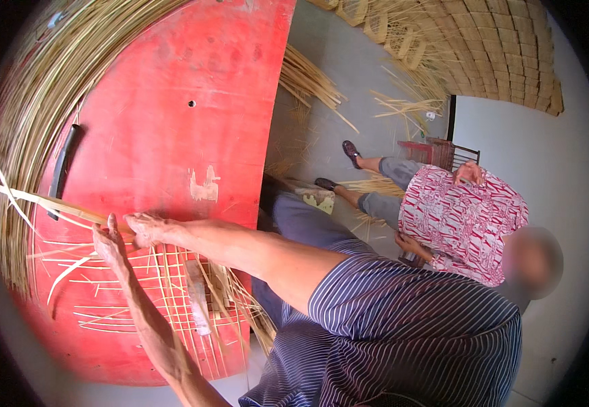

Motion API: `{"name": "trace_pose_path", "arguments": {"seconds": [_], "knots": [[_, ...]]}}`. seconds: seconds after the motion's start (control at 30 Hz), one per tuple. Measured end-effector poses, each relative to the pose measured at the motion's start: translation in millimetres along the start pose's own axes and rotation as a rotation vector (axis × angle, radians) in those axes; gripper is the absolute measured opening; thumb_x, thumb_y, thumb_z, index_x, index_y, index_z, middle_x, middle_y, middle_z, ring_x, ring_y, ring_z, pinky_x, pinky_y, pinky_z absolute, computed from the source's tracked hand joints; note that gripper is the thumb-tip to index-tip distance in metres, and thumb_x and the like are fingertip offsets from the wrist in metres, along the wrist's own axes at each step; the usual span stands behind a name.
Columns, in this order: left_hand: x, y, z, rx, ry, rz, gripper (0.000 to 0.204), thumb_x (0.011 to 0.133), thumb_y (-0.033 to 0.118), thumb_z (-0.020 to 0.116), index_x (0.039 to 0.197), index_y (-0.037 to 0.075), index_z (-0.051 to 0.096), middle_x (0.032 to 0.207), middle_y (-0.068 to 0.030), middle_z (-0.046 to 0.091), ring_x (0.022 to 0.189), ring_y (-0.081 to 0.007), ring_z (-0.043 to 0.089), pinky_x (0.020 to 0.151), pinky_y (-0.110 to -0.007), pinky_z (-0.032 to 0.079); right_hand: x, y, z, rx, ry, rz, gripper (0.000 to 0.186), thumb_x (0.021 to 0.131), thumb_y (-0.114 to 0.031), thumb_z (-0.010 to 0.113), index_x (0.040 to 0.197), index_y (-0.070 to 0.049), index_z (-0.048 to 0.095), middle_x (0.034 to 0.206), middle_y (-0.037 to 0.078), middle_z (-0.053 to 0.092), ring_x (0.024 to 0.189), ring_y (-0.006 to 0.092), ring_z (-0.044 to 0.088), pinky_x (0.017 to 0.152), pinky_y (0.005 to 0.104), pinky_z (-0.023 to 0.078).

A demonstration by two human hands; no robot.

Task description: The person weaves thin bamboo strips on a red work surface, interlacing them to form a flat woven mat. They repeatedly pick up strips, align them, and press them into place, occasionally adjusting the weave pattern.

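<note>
My left hand (109, 245) has its fingers and thumb closed around pale bamboo strips (50, 203), whose long ends reach out toward the far left. Close beside it, my right hand (146, 229) is curled over the near end of the same strips; its fingertips are partly hidden. Below both hands, an open lattice of thin woven bamboo strips (165, 279) lies on the red board (152, 149), loose ends sticking out. A flat, worn bar (198, 298) rests across the weave. Left of my hands lies a knife with a black handle (68, 156).
A thick bundle of long bamboo strips (26, 149) curves along the board's left edge. Further strips (308, 78) lie on the floor beyond. A seated person in a red-and-white patterned shirt (461, 217) is at right, near stacked woven panels (491, 47).
</note>
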State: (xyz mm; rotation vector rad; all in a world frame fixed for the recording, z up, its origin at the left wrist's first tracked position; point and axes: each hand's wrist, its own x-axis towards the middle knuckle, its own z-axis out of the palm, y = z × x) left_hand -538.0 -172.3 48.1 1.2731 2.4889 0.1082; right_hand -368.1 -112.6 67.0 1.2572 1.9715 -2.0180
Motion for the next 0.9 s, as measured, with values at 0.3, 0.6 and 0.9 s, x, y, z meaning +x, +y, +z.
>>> {"name": "trace_pose_path", "arguments": {"seconds": [0.3,0.6,0.9], "knots": [[-69,105,-26,-0.568,-0.161,0.242,0.035,0.093,0.017,0.062,0.126,0.004,0.056,0.092,-0.0131,0.060,0.086,-0.0223,0.060,0.071,-0.037,0.048,-16,57,-46,0.120,0.051,0.023,0.038,0.089,-0.026,0.063,0.110,0.005,0.056,0.097,0.028,0.065,0.095,0.0404,0.065,0.077,0.0500,0.051],[-81,43,-94,-0.695,-0.204,0.371,0.023,0.090,-0.006,0.050,0.102,-0.002,0.068,0.107,-0.0124,0.069,0.099,-0.0231,0.064,0.088,-0.035,0.051,-289,87,-260,-0.170,-0.247,-0.081,0.015,0.076,-0.015,0.058,0.074,-0.002,0.065,0.062,0.009,0.061,0.060,0.0220,0.058,0.059,0.0371,0.047],[-114,273,-348,-0.678,0.175,0.398,0.037,0.098,0.022,0.060,0.132,0.006,0.055,0.108,-0.0092,0.064,0.099,-0.0187,0.059,0.092,-0.034,0.047,-476,-60,-315,0.126,-0.828,-0.239,0.019,0.082,-0.012,0.069,0.096,0.000,0.069,0.087,0.010,0.069,0.082,0.0227,0.065,0.074,0.0342,0.051]]}}
